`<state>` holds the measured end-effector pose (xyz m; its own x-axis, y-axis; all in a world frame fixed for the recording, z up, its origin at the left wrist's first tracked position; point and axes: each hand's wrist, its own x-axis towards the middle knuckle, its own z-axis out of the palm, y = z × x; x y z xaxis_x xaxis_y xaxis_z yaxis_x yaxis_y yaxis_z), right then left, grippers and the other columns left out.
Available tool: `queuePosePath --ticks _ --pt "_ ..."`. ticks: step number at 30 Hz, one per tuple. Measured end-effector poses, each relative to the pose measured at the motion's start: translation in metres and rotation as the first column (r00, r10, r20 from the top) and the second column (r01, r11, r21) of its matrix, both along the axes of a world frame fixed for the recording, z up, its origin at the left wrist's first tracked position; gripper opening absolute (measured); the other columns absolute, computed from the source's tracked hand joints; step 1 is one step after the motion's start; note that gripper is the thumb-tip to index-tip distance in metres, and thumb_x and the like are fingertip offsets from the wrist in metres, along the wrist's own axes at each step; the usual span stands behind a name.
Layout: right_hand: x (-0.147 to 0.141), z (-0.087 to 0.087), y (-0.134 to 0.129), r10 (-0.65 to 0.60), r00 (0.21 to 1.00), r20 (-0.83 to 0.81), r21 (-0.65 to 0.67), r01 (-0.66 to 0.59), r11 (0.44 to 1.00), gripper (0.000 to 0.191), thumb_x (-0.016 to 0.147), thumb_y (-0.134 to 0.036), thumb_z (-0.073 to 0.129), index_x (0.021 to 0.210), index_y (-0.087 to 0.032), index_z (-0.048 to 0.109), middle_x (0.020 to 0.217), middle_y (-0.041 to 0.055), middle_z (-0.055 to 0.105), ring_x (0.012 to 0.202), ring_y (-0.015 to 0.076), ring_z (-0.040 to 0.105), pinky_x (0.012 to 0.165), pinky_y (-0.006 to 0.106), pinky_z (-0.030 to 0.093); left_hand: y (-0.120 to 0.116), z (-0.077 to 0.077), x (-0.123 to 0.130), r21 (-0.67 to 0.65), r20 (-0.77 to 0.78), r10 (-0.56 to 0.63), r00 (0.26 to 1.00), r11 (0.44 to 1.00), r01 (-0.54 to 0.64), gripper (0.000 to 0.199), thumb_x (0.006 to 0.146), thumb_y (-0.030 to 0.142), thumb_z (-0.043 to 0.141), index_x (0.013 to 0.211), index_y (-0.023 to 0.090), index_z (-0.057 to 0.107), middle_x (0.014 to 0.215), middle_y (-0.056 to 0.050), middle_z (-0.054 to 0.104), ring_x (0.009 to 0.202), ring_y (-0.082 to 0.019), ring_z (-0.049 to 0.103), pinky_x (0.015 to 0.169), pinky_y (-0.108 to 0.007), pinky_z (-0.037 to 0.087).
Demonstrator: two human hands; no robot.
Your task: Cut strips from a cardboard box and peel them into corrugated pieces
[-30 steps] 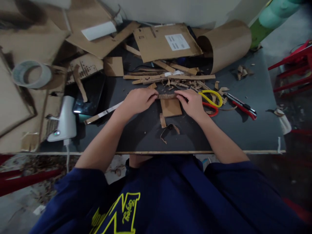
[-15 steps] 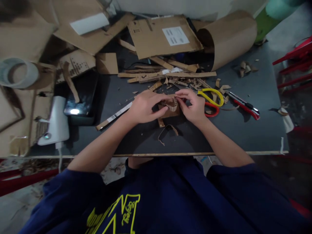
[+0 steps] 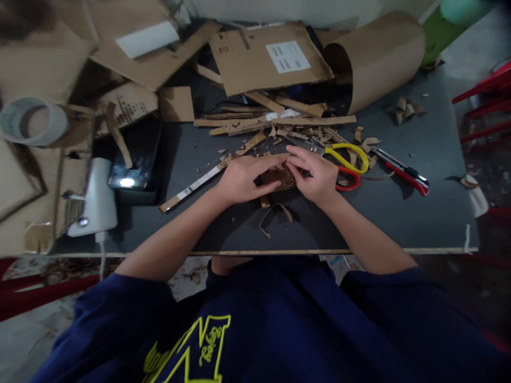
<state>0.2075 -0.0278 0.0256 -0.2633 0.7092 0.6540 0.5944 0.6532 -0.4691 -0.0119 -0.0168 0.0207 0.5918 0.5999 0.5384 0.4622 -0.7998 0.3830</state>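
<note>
A small curled cardboard strip stands on a little cardboard piece at the middle of the table. My left hand has thumb and fingers closed about its left side. With pinched fingertips, my right hand grips the strip's upper right edge; both sets of fingertips meet there and partly hide it. Just right of my right hand lie scissors with one yellow and one red handle. A thin torn cardboard strip curls on the table in front of the hands.
A red box cutter lies to the right. Cardboard scraps and strips pile up behind the hands, before a rolled cardboard tube. At left are a tape roll, a black box and a white device.
My left fingers have moved right and up, to meet my right fingertips at the strip's top edge. The strip is more covered now. The view has shifted slightly.
</note>
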Motion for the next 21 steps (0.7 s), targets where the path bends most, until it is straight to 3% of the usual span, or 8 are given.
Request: queuePosePath --ticks 3,6,10,13,16,21 --pt "0.000 -0.001 0.000 -0.014 0.998 0.061 0.043 0.011 0.999 0.026 0.098 -0.027 0.058 0.116 -0.024 0.076 0.089 0.0032 0.081 0.078 0.0184 0.076 0.075 0.031 0.063 -0.001 -0.002 0.005 0.074 0.060 0.027 0.998 0.997 -0.031 0.034 0.097 0.036 0.062 0.122 0.014 0.070 0.109 -0.010 0.078 0.104 -0.020 0.074 0.093 -0.030 0.058" --pt "0.001 -0.002 -0.001 -0.035 0.992 0.118 0.052 0.029 0.998 0.023 0.097 -0.028 0.058 0.106 -0.027 0.079 0.082 0.0018 0.080 0.066 0.0160 0.072 0.066 0.030 0.060 -0.004 -0.002 0.008 0.014 0.116 0.051 0.992 0.999 -0.053 0.027 0.098 0.036 0.062 0.113 0.017 0.074 0.102 -0.008 0.079 0.100 -0.019 0.075 0.093 -0.032 0.059" --pt "0.001 0.000 -0.002 0.034 0.997 0.066 0.083 -0.039 0.996 0.020 0.095 -0.026 0.061 0.099 -0.029 0.080 0.084 0.0002 0.081 0.065 0.0133 0.071 0.065 0.027 0.058 -0.009 -0.001 0.012 -0.104 0.209 0.083 0.974 0.993 -0.062 0.018 0.096 0.033 0.066 0.100 0.019 0.077 0.094 -0.006 0.080 0.091 -0.018 0.076 0.086 -0.029 0.060" --pt "0.001 0.002 -0.002 0.030 0.996 0.086 0.071 -0.036 0.997 0.019 0.094 -0.026 0.061 0.090 -0.028 0.080 0.075 -0.0015 0.078 0.059 0.0123 0.068 0.062 0.026 0.056 -0.010 -0.001 0.013 -0.114 0.259 0.089 0.962 0.992 -0.061 0.014 0.093 0.029 0.070 0.099 0.018 0.077 0.093 -0.006 0.080 0.090 -0.018 0.076 0.085 -0.028 0.059" --pt "0.001 0.004 0.000 0.042 0.993 0.114 0.057 -0.049 0.997 0.019 0.094 -0.026 0.060 0.085 -0.026 0.077 0.069 -0.0016 0.075 0.060 0.0129 0.068 0.063 0.026 0.056 -0.007 0.000 0.013 -0.102 0.248 0.042 0.968 0.995 -0.017 0.014 0.095 0.028 0.068 0.098 0.017 0.076 0.090 -0.006 0.079 0.088 -0.018 0.075 0.083 -0.028 0.058" --pt "0.000 0.004 0.002 0.137 0.989 0.058 0.091 -0.142 0.986 0.012 0.090 -0.016 0.063 0.089 -0.023 0.072 0.074 -0.0002 0.075 0.072 0.0146 0.071 0.074 0.027 0.058 -0.002 0.001 0.010 -0.132 0.196 0.011 0.980 0.991 0.015 0.019 0.097 0.034 0.064 0.095 0.017 0.073 0.086 -0.005 0.076 0.091 -0.019 0.073 0.087 -0.031 0.056"
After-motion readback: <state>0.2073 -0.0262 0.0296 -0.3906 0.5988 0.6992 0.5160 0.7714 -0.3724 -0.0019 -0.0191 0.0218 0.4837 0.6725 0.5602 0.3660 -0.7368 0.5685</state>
